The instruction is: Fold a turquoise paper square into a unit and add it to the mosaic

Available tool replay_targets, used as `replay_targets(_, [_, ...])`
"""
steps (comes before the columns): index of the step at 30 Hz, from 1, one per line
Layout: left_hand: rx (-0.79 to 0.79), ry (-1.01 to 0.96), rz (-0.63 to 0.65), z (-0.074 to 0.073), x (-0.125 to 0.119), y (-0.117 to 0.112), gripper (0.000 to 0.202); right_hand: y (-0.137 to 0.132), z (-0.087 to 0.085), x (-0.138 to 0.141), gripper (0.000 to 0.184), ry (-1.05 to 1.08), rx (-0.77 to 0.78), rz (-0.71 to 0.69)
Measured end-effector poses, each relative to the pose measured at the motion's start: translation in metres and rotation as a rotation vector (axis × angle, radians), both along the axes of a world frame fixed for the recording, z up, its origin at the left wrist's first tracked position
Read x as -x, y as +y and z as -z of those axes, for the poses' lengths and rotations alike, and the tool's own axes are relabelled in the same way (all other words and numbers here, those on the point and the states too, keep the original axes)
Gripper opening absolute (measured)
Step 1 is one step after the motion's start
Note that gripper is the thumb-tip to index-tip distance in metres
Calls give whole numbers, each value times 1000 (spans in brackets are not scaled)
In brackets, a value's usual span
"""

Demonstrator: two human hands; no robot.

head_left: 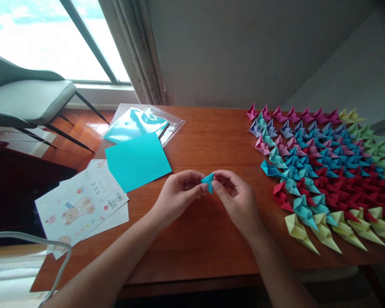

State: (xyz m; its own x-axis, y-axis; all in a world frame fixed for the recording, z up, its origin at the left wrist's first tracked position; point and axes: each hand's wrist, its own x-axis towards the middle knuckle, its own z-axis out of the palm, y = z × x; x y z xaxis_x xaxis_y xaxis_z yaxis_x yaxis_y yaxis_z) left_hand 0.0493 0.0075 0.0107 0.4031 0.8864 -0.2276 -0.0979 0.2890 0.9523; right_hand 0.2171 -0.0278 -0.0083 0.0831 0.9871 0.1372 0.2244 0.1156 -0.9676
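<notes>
A small folded turquoise origami piece [208, 181] is held up over the middle of the wooden table, pinched from both sides. My left hand [181, 191] grips its left part between thumb and fingers. On the other side, my right hand [233, 193] is closed on its right edge, the thumb at the front. The fingers cover part of the piece. Left of my hands lies a flat turquoise paper sheet [137, 161], partly over a plastic-wrapped pack of turquoise paper [134, 125].
Rows of folded paper boats in many colours, such as a yellow one [300, 233], cover the table's right side. Printed bear sheets [83, 205] lie at the left edge. A white cable [64, 265] curves at the lower left; a chair [32, 94] stands by the window.
</notes>
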Motion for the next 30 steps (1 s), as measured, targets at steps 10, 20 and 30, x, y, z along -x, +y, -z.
replay_targets(10, [-181,211,69,-2,-2,-4,21,1,-12,0,13,-201,-94,-44])
replay_targets(20, [-85,148,-2,-4,0,-2,26,0,-10,-4,29,109,121,3])
replay_targets(30, [-220,254,43,-1,-2,-4,25,0,-10,-3,19,29,129,-86])
